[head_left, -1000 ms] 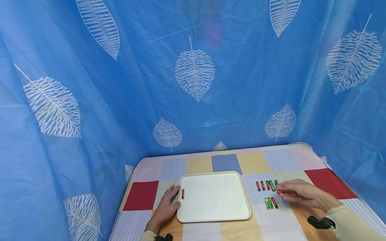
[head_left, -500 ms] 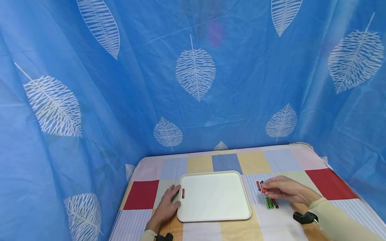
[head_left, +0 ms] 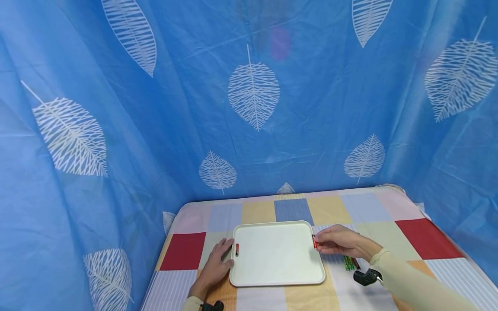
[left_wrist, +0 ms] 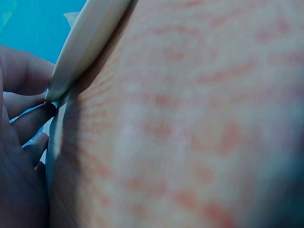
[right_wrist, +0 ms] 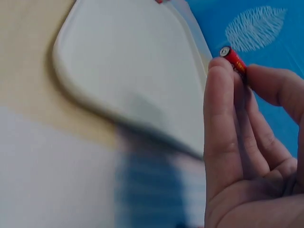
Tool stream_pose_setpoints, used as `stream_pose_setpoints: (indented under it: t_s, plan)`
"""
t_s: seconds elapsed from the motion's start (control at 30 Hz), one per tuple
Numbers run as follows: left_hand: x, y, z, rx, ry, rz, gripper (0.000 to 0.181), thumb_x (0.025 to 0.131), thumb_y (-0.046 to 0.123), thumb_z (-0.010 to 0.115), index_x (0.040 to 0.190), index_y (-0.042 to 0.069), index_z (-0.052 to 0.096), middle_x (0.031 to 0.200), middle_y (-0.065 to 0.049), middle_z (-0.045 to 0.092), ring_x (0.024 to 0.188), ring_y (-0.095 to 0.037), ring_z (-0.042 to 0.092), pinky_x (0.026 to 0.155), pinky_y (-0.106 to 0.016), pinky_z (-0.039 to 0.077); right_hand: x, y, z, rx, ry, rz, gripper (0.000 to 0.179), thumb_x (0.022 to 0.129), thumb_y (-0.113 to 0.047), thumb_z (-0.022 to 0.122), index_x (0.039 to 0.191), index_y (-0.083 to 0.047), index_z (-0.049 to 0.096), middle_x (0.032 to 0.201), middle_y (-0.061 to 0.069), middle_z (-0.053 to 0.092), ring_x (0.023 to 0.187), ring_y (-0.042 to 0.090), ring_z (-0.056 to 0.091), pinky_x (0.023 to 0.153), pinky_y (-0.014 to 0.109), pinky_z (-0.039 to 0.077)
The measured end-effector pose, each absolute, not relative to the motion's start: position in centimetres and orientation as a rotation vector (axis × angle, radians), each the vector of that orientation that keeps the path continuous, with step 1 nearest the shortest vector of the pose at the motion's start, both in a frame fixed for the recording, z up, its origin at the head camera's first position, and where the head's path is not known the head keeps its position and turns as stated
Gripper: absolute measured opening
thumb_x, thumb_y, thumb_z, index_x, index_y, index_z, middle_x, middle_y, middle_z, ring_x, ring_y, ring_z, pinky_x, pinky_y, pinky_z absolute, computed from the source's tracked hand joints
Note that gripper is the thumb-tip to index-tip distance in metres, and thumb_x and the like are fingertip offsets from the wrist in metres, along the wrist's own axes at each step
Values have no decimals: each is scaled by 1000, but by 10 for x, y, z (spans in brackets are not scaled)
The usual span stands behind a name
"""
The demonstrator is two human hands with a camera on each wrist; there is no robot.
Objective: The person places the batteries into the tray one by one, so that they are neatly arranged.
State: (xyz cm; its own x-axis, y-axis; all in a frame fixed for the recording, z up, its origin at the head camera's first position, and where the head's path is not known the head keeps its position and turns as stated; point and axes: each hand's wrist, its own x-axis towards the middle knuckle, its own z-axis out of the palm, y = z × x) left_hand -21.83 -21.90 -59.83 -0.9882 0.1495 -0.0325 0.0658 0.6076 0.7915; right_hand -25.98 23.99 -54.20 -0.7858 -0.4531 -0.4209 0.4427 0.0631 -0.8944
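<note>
My right hand [head_left: 338, 242] pinches a red-and-black battery [head_left: 314, 242] between thumb and fingertips, at the right rim of the white tray [head_left: 278, 255]. In the right wrist view the battery [right_wrist: 232, 61] is tilted, its metal end showing. My left hand [head_left: 215, 263] rests against the tray's left rim with thumb and fingers spread; in the left wrist view its fingers [left_wrist: 33, 118] touch the tray edge [left_wrist: 80, 52]. Another red battery [head_left: 237, 249] lies inside the tray along its left side. Green batteries [head_left: 349, 262] lie on the cloth, partly hidden by my right hand and sleeve.
A patchwork tablecloth [head_left: 256, 212] covers the table. Behind and beside it hangs a blue curtain [head_left: 175, 129] with white leaf prints. Black wrist-worn devices [head_left: 365, 277] sit on both forearms.
My right hand, having picked a red battery from the row on the cloth, has carried it left to the tray's right rim. The left hand stays on the tray's left rim.
</note>
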Motion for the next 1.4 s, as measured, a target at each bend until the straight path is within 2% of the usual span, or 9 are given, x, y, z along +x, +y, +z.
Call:
stream_pose_setpoints:
  t_s: [0.23,0.7,0.9,1.4]
  plan:
    - [-219,-220,-599,190,2718,1338,69,95,6,69,162,9,53,174,-31,33,161,-66,17,124,-85,17,-267,204,-547,-7,1736,-1794,37,100,-13,77,123,15,71,91,9,83,82,13,82,76,26,67]
    - [-220,-220,-599,179,2727,1328,70,94,6,70,162,9,54,174,-31,34,161,-66,18,125,-84,17,-277,140,-556,-19,1753,-1803,26,97,-5,76,116,13,75,85,8,81,75,11,79,70,25,67]
    - [-220,-221,-603,225,2733,1332,70,94,6,68,162,8,53,173,-32,34,160,-66,19,125,-84,18,-278,113,-559,-41,1744,-1797,17,95,-5,76,107,7,78,83,7,80,73,10,78,70,25,67]
    - [-219,-221,-600,224,2735,1351,69,93,5,70,161,8,55,172,-34,34,159,-68,18,124,-85,17,-282,49,-560,-44,1787,-1763,10,93,-2,77,98,5,79,76,7,78,64,9,75,65,26,67]
